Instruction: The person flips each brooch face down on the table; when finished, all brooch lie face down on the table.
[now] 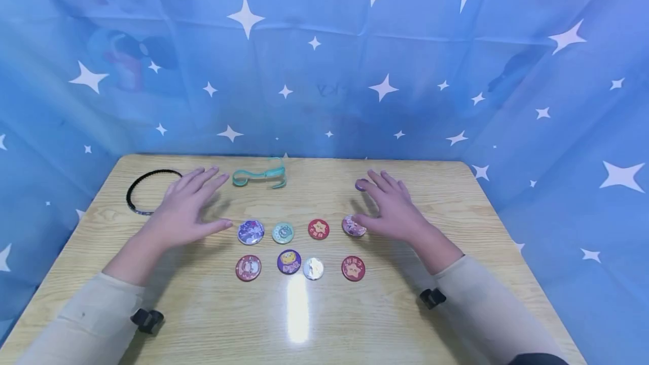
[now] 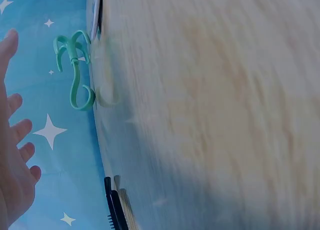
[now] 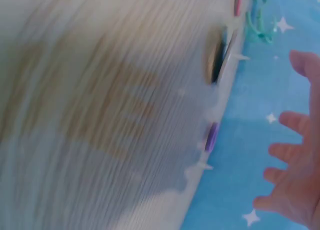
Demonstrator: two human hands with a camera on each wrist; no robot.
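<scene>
My left hand [image 1: 187, 207] hovers over the left of the table with its fingers spread and nothing in them. Its thumb tip points at a purple-blue round badge [image 1: 250, 231]. Over the right side hangs my right hand [image 1: 392, 207], also spread and holding nothing. Below its thumb lies a pink-purple badge [image 1: 352, 226], partly covered, and by its index finger a small purple badge [image 1: 361, 185] peeks out. More badges lie between the hands: a teal one [image 1: 283, 232], a red star one [image 1: 319, 229], a purple one with a yellow figure [image 1: 289, 262].
Nearer me lie a dark pink badge [image 1: 248, 268], a shiny silver badge [image 1: 313, 268] and another red star badge [image 1: 353, 268]. A teal curled hook [image 1: 261, 174] lies at the back. Partly behind my left hand is a black hoop [image 1: 133, 191]. A starry blue curtain [image 1: 324, 61] borders the table.
</scene>
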